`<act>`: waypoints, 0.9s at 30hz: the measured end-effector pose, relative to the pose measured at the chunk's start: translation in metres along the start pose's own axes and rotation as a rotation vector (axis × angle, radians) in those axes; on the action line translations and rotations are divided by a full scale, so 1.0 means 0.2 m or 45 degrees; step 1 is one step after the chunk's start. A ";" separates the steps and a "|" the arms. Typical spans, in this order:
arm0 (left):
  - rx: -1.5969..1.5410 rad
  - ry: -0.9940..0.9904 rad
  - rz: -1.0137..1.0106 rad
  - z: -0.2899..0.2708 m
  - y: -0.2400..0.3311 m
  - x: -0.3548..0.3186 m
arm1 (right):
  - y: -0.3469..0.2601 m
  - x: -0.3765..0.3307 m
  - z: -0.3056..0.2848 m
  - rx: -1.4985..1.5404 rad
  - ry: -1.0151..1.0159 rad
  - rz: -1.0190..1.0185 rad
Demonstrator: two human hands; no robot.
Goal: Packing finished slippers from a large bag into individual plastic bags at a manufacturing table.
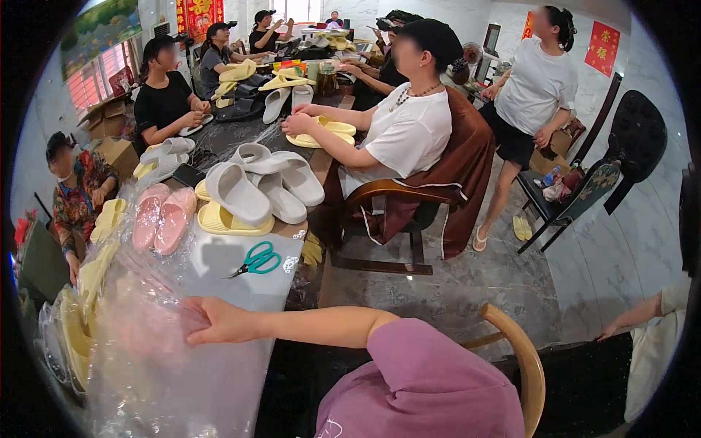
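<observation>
From the purple sleeve my right arm reaches left across the table, and my right hand (219, 321) closes on the edge of a clear plastic bag (120, 365). A blurred pink shape shows through the film beside my fingers; I cannot make out what it is. My left hand does not show. Beyond the bag lies a pair of pink slippers (175, 219) in clear film. Scissors (259, 259) with teal handles rest on the table's pale covering (219, 285), to the right of the bag. Grey slippers (241, 193) are piled over yellow ones (226, 219) farther back.
Bagged yellow slippers (74, 332) line the table's left edge. A dark phone-like slab (188, 174) lies near more grey slippers (164, 157). Several people sit along the table, one in a white shirt (412, 131) at the right; another person (540, 80) stands behind. A wooden chair (522, 350) curves beside me.
</observation>
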State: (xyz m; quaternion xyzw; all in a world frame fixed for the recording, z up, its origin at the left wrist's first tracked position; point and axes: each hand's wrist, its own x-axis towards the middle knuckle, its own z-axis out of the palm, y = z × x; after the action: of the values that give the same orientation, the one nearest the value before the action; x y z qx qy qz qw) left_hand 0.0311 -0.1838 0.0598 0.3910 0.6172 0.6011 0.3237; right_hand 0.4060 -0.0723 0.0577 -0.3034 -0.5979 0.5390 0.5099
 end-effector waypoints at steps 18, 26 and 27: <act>0.199 -0.097 0.241 0.04 -0.05 0.04 | 0.25 0.01 -0.04 0.193 -0.076 0.007; 0.242 -0.209 0.034 0.05 -0.22 0.01 | 0.45 -0.06 -0.08 -0.018 0.041 0.034; 0.304 -0.248 0.087 0.03 -0.24 0.02 | 0.49 -0.06 -0.08 0.009 -0.017 0.108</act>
State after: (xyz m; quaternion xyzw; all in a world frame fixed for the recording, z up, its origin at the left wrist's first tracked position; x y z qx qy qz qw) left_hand 0.0305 -0.1766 0.0120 0.5037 0.6365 0.4934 0.3125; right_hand 0.4066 -0.0548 -0.0403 -0.3230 -0.5862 0.5641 0.4836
